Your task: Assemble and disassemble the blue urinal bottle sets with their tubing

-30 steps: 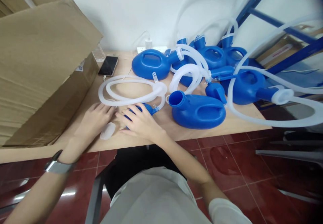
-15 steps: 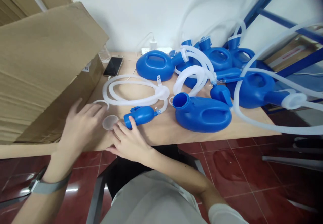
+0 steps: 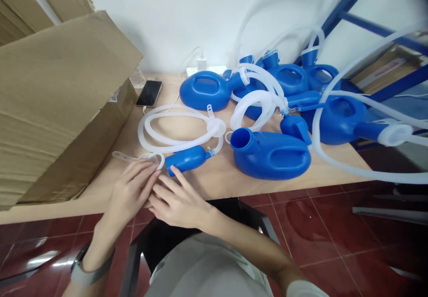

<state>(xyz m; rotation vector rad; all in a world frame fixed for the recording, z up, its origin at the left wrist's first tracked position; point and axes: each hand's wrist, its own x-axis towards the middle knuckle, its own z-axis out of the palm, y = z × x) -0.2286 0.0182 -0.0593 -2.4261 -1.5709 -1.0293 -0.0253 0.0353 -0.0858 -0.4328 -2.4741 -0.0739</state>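
My left hand [image 3: 133,187] is closed at the table's front edge on a translucent plastic cap [image 3: 152,157]. A strap [image 3: 123,156] and a white ring [image 3: 162,161] stick out past its fingers. My right hand [image 3: 182,201] is beside it, fingers stretched out and apart. Its fingertips meet those of my left hand, and its index finger reaches the mouth of a small blue funnel-shaped piece [image 3: 187,159]. That piece lies on its side, joined to a coiled white hose [image 3: 143,129]. Fingers hide part of the cap.
A blue handled bottle [image 3: 274,154] with an uncapped mouth lies to the right. Several more blue bottles [image 3: 204,91] and hoses [image 3: 256,105] crowd behind it. On the left stands a large cardboard box [image 3: 67,96], with a phone [image 3: 149,93] beside it.
My left hand has moved right and closed on the cap with its strap, meeting my right hand. My right hand has shifted slightly; the view has tilted a little.
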